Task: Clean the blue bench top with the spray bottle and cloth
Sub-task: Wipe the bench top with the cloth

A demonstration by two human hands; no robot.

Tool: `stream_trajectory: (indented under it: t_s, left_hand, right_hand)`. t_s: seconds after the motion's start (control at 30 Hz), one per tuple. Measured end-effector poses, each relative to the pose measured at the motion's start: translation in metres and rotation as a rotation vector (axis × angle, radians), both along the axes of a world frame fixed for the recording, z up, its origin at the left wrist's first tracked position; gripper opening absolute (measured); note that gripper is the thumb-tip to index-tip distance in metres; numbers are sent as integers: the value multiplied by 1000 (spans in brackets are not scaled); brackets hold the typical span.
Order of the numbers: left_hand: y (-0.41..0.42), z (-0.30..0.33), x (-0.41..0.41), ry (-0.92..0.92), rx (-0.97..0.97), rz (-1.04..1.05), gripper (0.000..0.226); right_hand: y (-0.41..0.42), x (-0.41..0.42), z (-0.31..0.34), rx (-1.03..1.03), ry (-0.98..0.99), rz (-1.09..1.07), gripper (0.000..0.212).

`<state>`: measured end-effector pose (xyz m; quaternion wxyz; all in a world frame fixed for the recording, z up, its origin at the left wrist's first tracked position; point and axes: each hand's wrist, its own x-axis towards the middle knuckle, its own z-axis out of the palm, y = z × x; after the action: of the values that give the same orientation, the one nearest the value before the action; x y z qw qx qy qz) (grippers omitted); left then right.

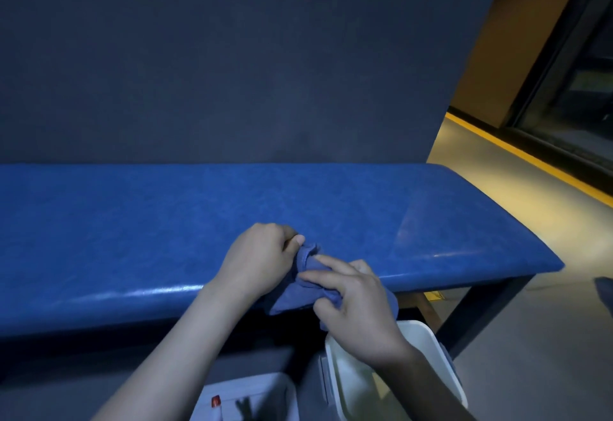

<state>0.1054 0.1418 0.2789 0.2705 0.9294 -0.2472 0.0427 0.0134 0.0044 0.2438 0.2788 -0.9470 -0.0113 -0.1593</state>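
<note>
A long padded blue bench top (166,221) runs across the view against a dark wall. Over its front edge, both hands hold a crumpled blue cloth (298,298). My left hand (262,258) grips the cloth's upper end with curled fingers and thumb. My right hand (351,301) pinches the lower right part of the cloth, its index finger lying along the fabric. No spray bottle can be made out for certain.
Two white bins stand on the floor below the bench front: one (431,354) under my right wrist, another (252,390) at bottom centre with a small red item (215,400) inside. The bench's dark leg (481,314) is at right. A yellow floor stripe (530,155) runs beyond.
</note>
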Motion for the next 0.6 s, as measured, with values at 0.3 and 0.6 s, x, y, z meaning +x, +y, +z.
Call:
stream_trajectory:
  t_s: [0.3,0.6]
  left_hand:
    - [5,5,-35,-119,-98,-111,23]
    - [10,-22,-43,-328,60,-80,35]
  right_hand:
    - [9,-21,1,175,212,336,45]
    - [20,-17,-14,219,220,325,27]
